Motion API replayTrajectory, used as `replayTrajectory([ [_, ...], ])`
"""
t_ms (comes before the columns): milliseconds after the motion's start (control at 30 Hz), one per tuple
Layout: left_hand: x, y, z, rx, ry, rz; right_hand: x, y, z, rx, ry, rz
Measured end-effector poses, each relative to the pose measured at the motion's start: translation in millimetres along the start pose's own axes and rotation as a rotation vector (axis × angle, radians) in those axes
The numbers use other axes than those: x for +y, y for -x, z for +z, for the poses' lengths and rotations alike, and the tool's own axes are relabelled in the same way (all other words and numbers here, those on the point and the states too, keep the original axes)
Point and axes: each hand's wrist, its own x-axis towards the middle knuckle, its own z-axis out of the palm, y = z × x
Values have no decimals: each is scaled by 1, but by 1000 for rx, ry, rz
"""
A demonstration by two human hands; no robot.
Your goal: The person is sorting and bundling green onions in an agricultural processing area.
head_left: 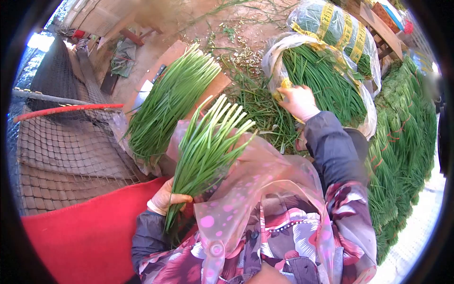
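My left hand (168, 198) is closed round the leafy end of a bunch of garlic chives (210, 142), whose pale cut stems fan up and to the right over my lap. My right hand (300, 102) pinches the near left edge of an open clear plastic bag (274, 61) with yellow printed strips. Inside that bag lie long green chives (321, 80). Left of the held bunch, a larger pile of chives (175, 99) rests on a brown board (218, 84), pale ends pointing away. A knife (143, 93) lies at its left side, partly covered.
A second filled bag (331, 23) with yellow tape stands behind the open one. Tied chive bundles (402, 137) are stacked along the right. Loose trimmings (257, 102) litter the ground. Red cloth (90, 232) and black netting (71, 175) lie to the left. A pink-spotted plastic apron (269, 165) covers my lap.
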Motion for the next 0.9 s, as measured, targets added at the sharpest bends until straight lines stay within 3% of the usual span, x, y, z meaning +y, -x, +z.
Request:
replayTrajectory([
  [67, 3, -7, 7, 14, -63, 24, -41, -19, 2, 154, -154, -369],
  [133, 7, -13, 13, -24, -146, 21, -67, -28, 10, -194, -264, -362],
  [200, 2, -19, 6, -41, -141, 34, -67, -22, 43, -484, -535, -138],
  [267, -3, -21, -1, -48, -208, 81, -71, -15, 43, -567, -618, -63],
  [333, 0, -20, 6, -59, -167, 52, -69, -10, 48, -346, -551, 43],
  [400, 4, -20, 13, -75, -136, 27, -57, -15, 41, -295, -207, 72],
  [467, 5, -20, 15, -46, -59, 51, -10, -9, 44, -111, -231, 104],
  [533, 0, -15, 10, -36, 2, 102, 51, 8, 27, 65, -234, 296],
  [567, -3, -12, 6, -25, 62, 152, 83, 13, 10, 12, 17, 486],
  [600, -7, -13, -3, -21, 68, 158, 124, 29, 6, -61, 67, 620],
  [667, -10, -12, -23, -145, 114, 151, 129, 66, 7, -652, 540, 438],
  [700, -8, -15, -15, -114, 118, 210, 107, 72, 8, -847, 474, 352],
  [767, -1, -20, 0, -52, 108, 223, 44, 53, -13, -942, 123, 317],
  [800, 4, -23, 9, 13, 98, 229, 43, 60, 7, -794, -299, 317],
  [833, 9, -25, 21, 38, 102, 231, 31, 49, 16, -930, -811, 372],
  [900, 20, -33, 45, 56, 10, 242, 12, 54, 55, -725, -1616, 272],
])
